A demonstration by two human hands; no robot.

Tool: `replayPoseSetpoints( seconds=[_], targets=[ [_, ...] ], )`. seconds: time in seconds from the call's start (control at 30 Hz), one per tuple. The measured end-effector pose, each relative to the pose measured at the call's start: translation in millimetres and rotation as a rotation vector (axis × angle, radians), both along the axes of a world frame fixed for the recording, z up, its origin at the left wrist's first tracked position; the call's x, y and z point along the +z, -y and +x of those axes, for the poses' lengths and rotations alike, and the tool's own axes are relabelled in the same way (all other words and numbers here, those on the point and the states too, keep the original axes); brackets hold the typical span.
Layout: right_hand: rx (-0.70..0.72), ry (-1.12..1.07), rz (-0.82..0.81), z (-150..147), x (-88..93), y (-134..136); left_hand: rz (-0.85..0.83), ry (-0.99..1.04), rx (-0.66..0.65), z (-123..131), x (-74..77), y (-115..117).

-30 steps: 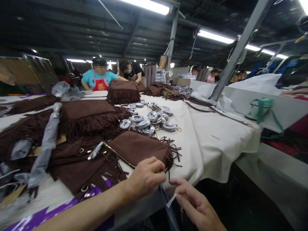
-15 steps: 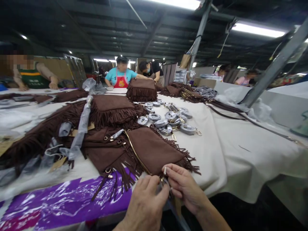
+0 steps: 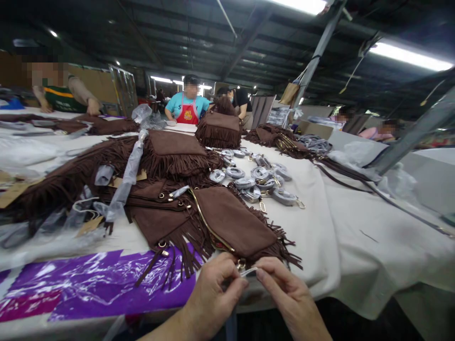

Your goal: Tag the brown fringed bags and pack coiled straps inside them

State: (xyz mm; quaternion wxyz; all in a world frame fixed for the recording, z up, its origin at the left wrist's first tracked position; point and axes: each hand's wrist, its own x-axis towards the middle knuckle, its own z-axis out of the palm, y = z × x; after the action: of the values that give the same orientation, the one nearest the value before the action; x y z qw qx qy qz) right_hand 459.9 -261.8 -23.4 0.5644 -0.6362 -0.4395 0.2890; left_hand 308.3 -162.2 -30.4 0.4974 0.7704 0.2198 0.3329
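Note:
My left hand [image 3: 213, 293] and my right hand [image 3: 287, 293] meet at the table's near edge. Both are pinched on a small clear plastic strip [image 3: 248, 272] stretched between thumbs and forefingers. The strip sits right at a metal ring on the near corner of a brown suede fringed bag [image 3: 234, 220] with a gold metal frame. This bag lies flat on the white cloth [image 3: 320, 237] just beyond my fingers.
More brown fringed bags [image 3: 170, 151] are piled to the left and behind, with grey plastic wrap [image 3: 124, 180]. Several wrapped coiled straps [image 3: 256, 182] lie mid-table. Purple foil [image 3: 88, 284] covers the near left. Other people work at the far end.
My hands came together from the table edge up to the bag's near corner. The plastic strip, earlier in my right hand alone, is now pinched by both. My view swung left.

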Motion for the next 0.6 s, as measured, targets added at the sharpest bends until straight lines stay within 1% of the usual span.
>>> replayPoseSetpoints(
  seconds=[0.1,0.17,0.27,0.4,0.6],
  targets=[
    [-0.176,0.247,0.061,5,-1.2,16,-0.033,0.011,-0.047,-2,-0.6,-2],
    [-0.236,0.358,0.083,3,0.3,22,-0.056,0.021,-0.09,-3,1.8,-4],
    [-0.254,0.472,0.112,-5,3.2,22,-0.091,0.027,-0.138,-6,5.9,-5],
    [-0.269,0.556,0.15,-13,3.9,15,-0.125,0.028,-0.175,-7,7.0,-6],
    [-0.217,0.64,0.123,-11,4.0,11,-0.057,0.046,-0.195,-8,5.8,-4]
  ],
)
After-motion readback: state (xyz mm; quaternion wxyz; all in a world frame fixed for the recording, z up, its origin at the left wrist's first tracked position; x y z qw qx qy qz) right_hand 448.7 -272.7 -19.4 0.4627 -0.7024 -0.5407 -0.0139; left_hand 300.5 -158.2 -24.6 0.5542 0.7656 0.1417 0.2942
